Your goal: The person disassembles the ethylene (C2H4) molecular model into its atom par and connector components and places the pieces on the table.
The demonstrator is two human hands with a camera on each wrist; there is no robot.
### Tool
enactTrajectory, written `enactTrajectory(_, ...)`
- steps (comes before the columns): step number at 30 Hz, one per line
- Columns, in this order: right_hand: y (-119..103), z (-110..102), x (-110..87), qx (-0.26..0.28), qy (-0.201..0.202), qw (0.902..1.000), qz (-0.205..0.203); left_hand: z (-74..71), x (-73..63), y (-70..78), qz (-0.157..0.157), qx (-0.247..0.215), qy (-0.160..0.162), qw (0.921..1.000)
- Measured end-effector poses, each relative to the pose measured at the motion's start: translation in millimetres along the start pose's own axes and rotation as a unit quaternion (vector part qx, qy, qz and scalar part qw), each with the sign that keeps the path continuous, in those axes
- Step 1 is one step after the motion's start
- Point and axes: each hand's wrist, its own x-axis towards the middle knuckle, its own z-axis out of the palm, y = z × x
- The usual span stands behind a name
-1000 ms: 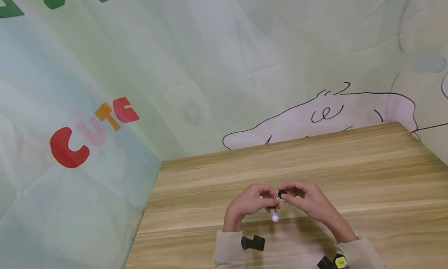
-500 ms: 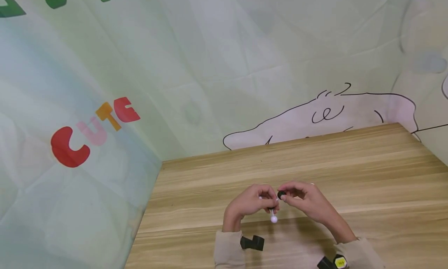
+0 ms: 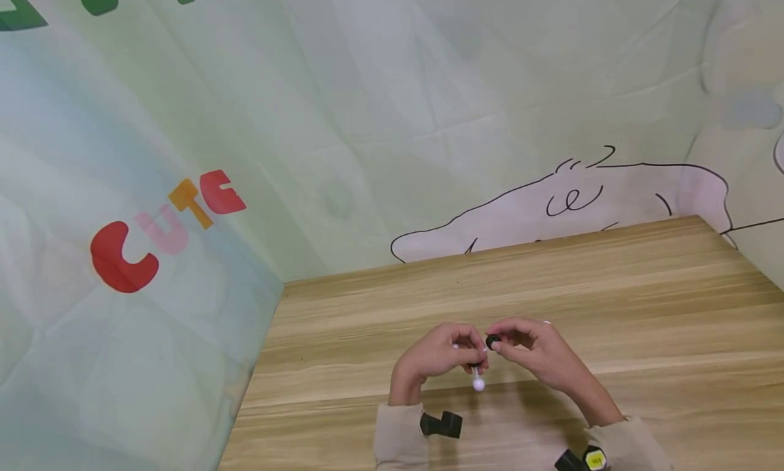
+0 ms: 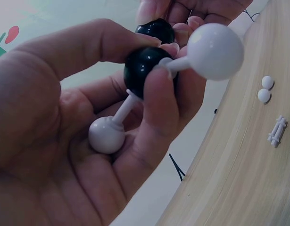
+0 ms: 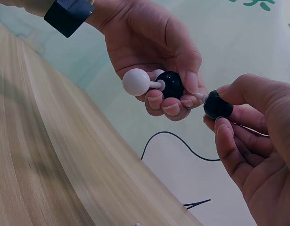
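Observation:
Over the wooden table, my left hand (image 3: 437,352) pinches a ball-and-stick molecular model by its glossy black ball (image 4: 144,70). White pegs join this ball to a large-looking white ball (image 4: 215,52) and another white ball (image 4: 107,135) near the palm. Thumb and fingertips of my right hand (image 3: 542,352) grip a second black ball (image 5: 218,104). Between the two black balls a short white peg (image 5: 200,96) runs from the left fingertips right up to the second ball. Fingers partly cover the first black ball.
On the tabletop (image 4: 229,165) lie two loose white balls (image 4: 265,88) and a few white connector pegs (image 4: 277,132), seen in the left wrist view. A printed cloth backdrop (image 3: 367,151) rises behind the table's far edge. Black camera mounts (image 3: 442,425) sit on the wrists.
Both hands stay nearly in place. The white ball hanging below the left fingers has shifted very slightly left and down; both grips are unchanged.

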Motion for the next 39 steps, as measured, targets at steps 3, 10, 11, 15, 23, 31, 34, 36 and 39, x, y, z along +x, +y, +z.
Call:
enactTrajectory(3, -0.1, 0.3, -0.1, 0.004, -0.002, 1.0, -0.004, -0.2, -0.4, 0.1, 0.0, -0.001, 0.0, 1.0)
enactTrajectory(10, -1.2, 1.0, -0.4, 0.002, -0.001, 1.0, 0.0, -0.6, -0.9, 0.1, 0.001, 0.003, 0.004, 1.0)
enactTrajectory(11, -1.6, 1.0, -0.5, 0.001, -0.001, 1.0, 0.001, -0.6, -0.9, 0.1, 0.001, 0.004, 0.005, 1.0)
enactTrajectory(15, -2.7, 1.0, -0.6, -0.001, -0.001, 1.0, 0.005, -0.6, -1.1, 0.3, 0.001, 0.011, 0.01, 0.9999)
enactTrajectory(23, -0.1, 1.3, -0.1, -0.005, 0.003, 1.0, 0.002, -1.0, -0.9, 1.8, -0.003, 0.014, 0.01, 0.9998)
enactTrajectory(31, 0.2, 2.5, -0.7, -0.001, 0.009, 0.9998, -0.018, -3.3, 0.0, 1.6, -0.005, 0.018, -0.005, 0.9998)
enactTrajectory(34, -0.3, 2.3, -0.7, 0.001, 0.007, 0.9996, -0.027, -3.8, -0.4, 2.3, -0.006, 0.018, -0.007, 0.9998)
enactTrajectory(36, -0.3, 2.0, -0.9, 0.002, 0.006, 0.9995, -0.031, -3.9, -0.7, 2.9, -0.007, 0.017, -0.008, 0.9998)
enactTrajectory(39, -0.4, 1.5, -1.2, 0.004, 0.005, 0.9993, -0.036, -3.9, -1.0, 3.4, -0.007, 0.015, -0.01, 0.9998)
